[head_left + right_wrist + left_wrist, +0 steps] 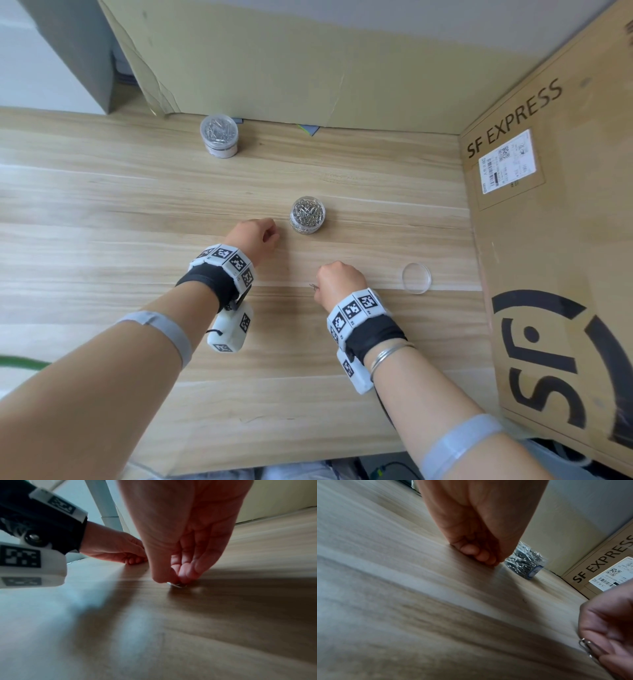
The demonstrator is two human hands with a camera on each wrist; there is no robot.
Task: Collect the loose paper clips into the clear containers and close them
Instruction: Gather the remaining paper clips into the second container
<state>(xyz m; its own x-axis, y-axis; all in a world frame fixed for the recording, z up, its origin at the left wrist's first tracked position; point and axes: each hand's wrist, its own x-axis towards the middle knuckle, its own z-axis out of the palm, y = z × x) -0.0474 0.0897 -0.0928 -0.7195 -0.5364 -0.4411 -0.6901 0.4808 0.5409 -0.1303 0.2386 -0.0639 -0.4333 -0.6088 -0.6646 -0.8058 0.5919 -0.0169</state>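
Note:
An open clear container (307, 214) full of paper clips stands mid-table; the left wrist view shows this container (525, 562) just beyond my left fingers. Its clear lid (416, 277) lies flat to the right. A second, lidded container (219, 135) with clips stands at the back. My left hand (274, 236) is curled, knuckles up, left of the open container. Its fingertips (485, 558) touch the wood and no clip shows in them. My right hand (318, 287) pinches silver paper clips (176, 584) low against the table, also visible as paper clips (585, 645) in the left wrist view.
A large SF EXPRESS cardboard box (548, 240) walls off the right side of the wooden table (102, 205). A flat cardboard sheet (291, 61) leans along the back. The near table edge runs below my forearms.

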